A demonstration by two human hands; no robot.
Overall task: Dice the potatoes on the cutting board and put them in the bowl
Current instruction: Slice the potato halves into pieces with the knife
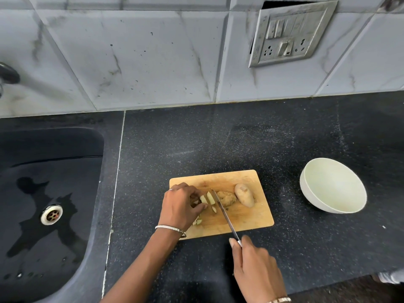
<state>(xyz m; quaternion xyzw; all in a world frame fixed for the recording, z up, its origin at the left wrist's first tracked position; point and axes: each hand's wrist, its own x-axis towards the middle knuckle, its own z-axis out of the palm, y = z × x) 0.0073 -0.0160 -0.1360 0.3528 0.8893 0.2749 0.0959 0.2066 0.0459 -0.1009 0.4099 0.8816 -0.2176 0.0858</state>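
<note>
A pale marble-look tiled wall [153, 51] fills the upper part of the frame. Below it, a dark speckled countertop [218, 138] runs across the middle and right. A dark sink [43, 193], wet at the bottom, takes up the lower left, and the end of a tap [8, 73] shows at the left edge. A grimy metal switch-and-socket panel [290, 33] sits tilted on the wall at the upper right.

A white bowl [328, 184] stands on the counter at centre right, apart from the wooden cutting board [247, 217], which lies just below the centre of the frame.

The left hand [179, 206] reaches in from the bottom and rests on the left part of the board, its fingers curled over pale cut potato pieces [207, 199] and holding them in place. The right hand [255, 272], lower centre, is closed round the handle of a knife [225, 213]. The long blade slants up and left across the board, its tip against the cut pieces.

Just right of the blade lies a partly cut potato [227, 198], touching a whole unpeeled potato [244, 195] further right — both on the board.

Smaller details — a round metal drain [51, 214] in the sink, and a thin silver bangle [170, 228] on the left wrist.
</note>
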